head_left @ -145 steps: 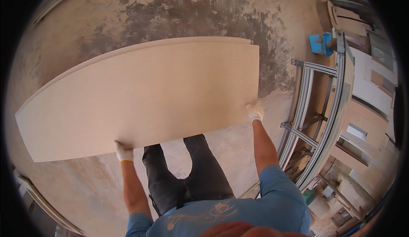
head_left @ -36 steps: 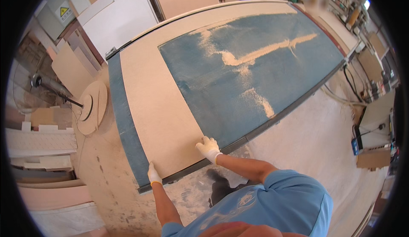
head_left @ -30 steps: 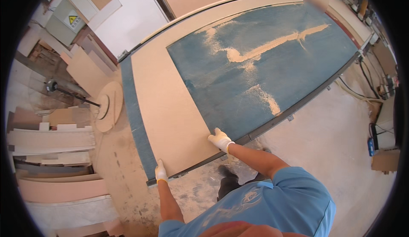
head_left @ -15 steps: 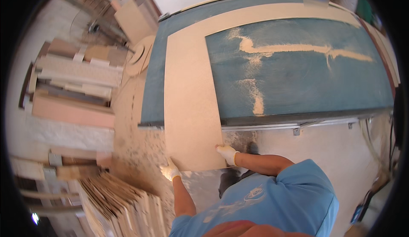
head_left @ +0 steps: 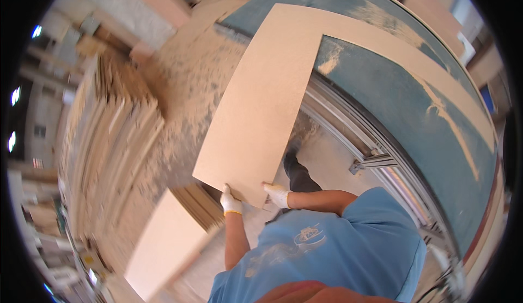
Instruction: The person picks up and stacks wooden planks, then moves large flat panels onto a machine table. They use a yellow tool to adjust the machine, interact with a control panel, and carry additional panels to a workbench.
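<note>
An L-shaped pale wooden panel (head_left: pixel 256 107) reaches from my hands to the blue-green tabletop (head_left: pixel 370 88). Its long arm lies across that surface, while the wide near part juts past the table's edge. My left hand (head_left: pixel 231 200), in a white glove, grips the panel's near end with the thumb on top. Close to the near right corner, my right hand (head_left: pixel 277 195), gloved too, holds the side edge with its thumb over the top. The fingers of both hands are partly hidden beneath the panel.
A stack of pale panels (head_left: pixel 169 243) stands on the floor by my left arm. Farther left is a tall pile of boards (head_left: pixel 109 139). Sawdust (head_left: pixel 180 112) covers the floor there and streaks the tabletop. A metal rail (head_left: pixel 354 123) runs along the table's near side.
The view has turned left, bringing the floor stacks nearer. The panel has come farther off the table toward me, both hands still gripping it. My left hand now sits on the near end.
</note>
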Motion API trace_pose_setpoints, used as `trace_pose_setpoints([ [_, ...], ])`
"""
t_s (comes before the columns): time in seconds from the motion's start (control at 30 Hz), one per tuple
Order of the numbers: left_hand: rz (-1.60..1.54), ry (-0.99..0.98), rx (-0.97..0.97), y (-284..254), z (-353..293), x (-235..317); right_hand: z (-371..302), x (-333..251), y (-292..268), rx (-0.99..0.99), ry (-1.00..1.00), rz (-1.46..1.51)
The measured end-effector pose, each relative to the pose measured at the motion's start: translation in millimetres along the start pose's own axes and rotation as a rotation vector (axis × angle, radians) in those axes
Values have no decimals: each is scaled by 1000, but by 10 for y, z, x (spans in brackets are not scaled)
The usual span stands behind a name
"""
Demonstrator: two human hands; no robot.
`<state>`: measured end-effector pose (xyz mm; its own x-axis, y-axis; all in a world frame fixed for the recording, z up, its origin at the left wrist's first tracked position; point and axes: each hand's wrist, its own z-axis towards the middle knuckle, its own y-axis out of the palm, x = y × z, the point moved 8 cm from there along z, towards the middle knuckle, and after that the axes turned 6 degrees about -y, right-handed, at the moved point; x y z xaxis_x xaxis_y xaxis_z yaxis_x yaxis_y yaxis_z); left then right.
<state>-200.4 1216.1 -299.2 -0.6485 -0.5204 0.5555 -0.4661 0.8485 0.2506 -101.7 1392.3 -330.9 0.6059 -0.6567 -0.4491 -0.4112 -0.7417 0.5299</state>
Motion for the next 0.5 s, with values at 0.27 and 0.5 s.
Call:
trace_pose_setpoints([
  [0.27, -223, 86, 306, -3070, -2014, -1036, -813, 62, -687, 16, -275, 185],
  [0.5, -131, 145, 597, -5442, -3586, -2489, -975, -425, -1146, -35, -384, 235],
])
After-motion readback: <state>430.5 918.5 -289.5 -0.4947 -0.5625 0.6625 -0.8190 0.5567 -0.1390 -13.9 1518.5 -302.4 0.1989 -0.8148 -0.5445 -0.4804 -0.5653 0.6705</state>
